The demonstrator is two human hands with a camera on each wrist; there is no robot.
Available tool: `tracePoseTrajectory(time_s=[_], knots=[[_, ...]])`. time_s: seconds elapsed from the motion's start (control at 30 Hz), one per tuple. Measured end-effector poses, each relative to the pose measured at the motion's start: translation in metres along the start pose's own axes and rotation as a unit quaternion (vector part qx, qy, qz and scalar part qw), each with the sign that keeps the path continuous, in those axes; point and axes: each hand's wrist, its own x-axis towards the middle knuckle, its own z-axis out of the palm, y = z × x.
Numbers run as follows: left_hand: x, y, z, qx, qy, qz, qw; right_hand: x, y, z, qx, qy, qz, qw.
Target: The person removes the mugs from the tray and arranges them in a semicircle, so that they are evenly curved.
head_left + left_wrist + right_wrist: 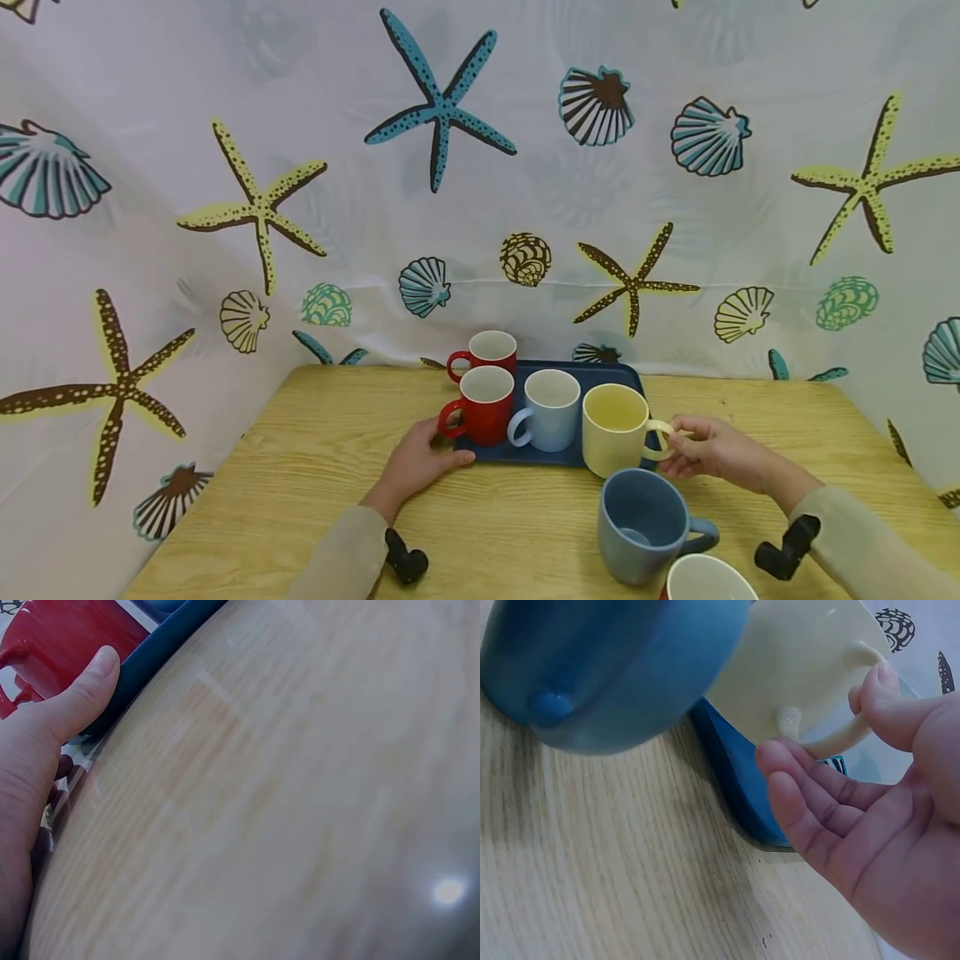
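Observation:
My right hand (712,454) pinches the handle of a pale yellow mug (609,448) between thumb and fingers. That mug stands upright at the right front of a dark blue tray (528,456), and in the right wrist view it overlaps the tray's corner. At the tray's left front corner, my left hand (416,462) grips the edge, its thumb along the front rim. A red mug (486,423) stands just beside that thumb. A light blue mug (555,423) is between the red and yellow ones. Another red mug (508,360) stands behind, partly hidden.
A grey-blue mug (637,554) stands on the wooden table (315,467) close in front of the yellow mug, its handle to the right. Nearer still is a white-lined mug (708,581), cut off by the frame. A curtain (525,192) with starfish and shells hangs behind the table.

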Motion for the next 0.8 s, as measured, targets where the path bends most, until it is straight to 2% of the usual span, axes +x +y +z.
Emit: tracePoseTrajectory(time_s=[0.17, 0.6, 0.8], knots=[[-0.002, 0.002, -0.001, -0.002, 0.001, -0.005, 1.0, 0.0, 0.005, 0.003, 0.013, -0.031, -0.002, 0.999], [0.0, 0.0, 0.001, -0.001, 0.001, -0.002, 1.0, 0.007, 0.009, 0.011, -0.01, -0.059, 0.005, 0.998], [-0.001, 0.002, 0.001, -0.005, 0.002, -0.002, 1.0, 0.01, 0.013, 0.012, -0.001, -0.081, 0.001, 0.997]])
